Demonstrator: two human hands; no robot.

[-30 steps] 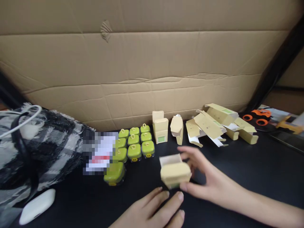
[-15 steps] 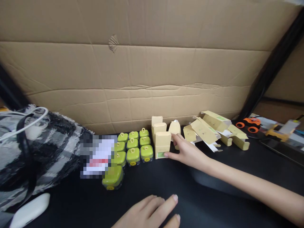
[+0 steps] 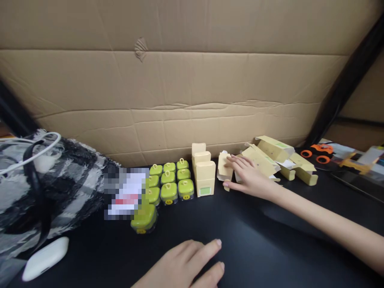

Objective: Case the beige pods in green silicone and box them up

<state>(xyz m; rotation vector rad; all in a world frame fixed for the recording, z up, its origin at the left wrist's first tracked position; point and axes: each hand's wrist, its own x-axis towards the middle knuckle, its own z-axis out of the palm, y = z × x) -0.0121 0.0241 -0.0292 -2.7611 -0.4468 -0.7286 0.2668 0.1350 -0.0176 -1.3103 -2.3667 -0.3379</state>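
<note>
Moved right hand off stacked tan cardboard boxes, now fingers closing on half-folded tan carton just beside; left hand flat, open.

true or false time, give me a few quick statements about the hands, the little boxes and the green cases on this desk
1. The right hand rests on a partly folded yellow carton. True.
2. The left hand holds a green case. False: it lies open and flat on the black desk, holding nothing.
3. The closed yellow boxes stand just right of the green cases. True.
4. One green case sits apart, in front of the grouped ones. True.
5. The flat unfolded cartons lie left of the green cases. False: they lie to the right, beyond the right hand.
6. The orange scissors lie beside the white earbud case. False: they are at opposite ends of the desk.
</note>
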